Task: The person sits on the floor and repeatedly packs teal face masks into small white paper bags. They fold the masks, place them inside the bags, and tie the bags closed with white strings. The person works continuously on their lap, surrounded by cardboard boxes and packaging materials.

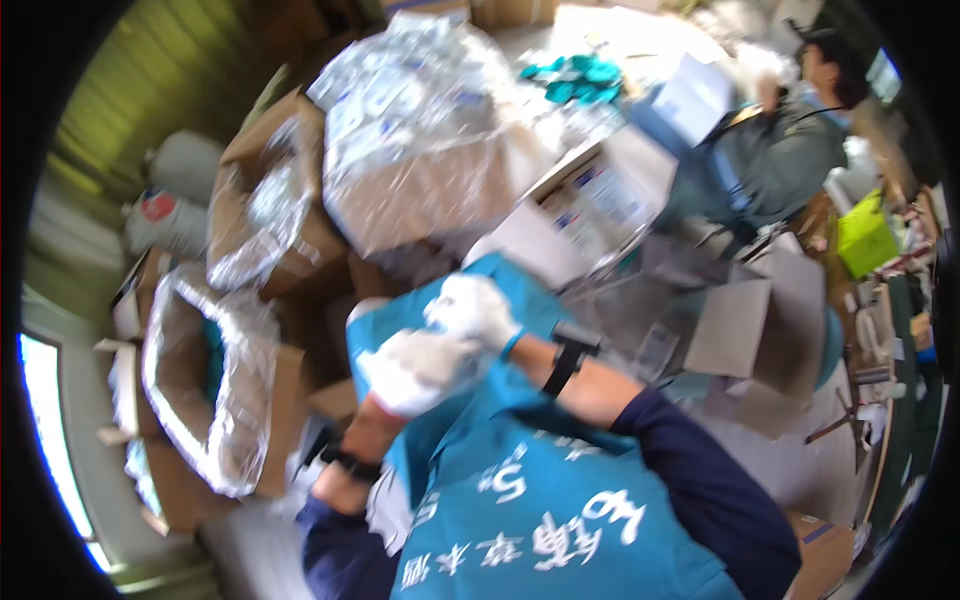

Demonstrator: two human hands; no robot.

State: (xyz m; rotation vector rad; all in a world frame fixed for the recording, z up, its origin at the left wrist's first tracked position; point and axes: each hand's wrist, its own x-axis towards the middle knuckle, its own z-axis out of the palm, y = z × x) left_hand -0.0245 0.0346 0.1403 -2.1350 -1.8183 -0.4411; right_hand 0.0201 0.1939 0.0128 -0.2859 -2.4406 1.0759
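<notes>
Teal fabric garment (520, 470) with white printed characters lies bunched under both white-gloved hands, close to the person's chest. The left hand (415, 370) and right hand (472, 310) press together on its upper edge, fingers curled into the cloth, though blur hides the exact grip. It looks like folding or bagging; the next move calls for smoothing the fabric flat. Left of the garment stand open cardboard boxes lined with clear plastic (215, 390); above it, a plastic-wrapped bundle (420, 130) and a white carton (590, 205).
</notes>
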